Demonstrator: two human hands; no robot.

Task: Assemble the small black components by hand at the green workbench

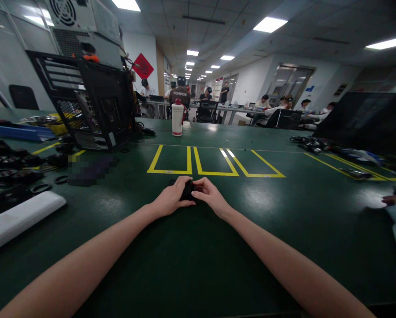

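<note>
Our left hand (177, 195) and right hand (209, 195) hold a small black object (186, 191) between curled fingers, just above or on the green worktop (198, 256), near the yellow-taped outlines (214, 173).

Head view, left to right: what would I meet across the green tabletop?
Black metal computer case, bare left hand, bare right hand, tangled dark cables, shiny metallic cylinder, another person's hand.
</note>
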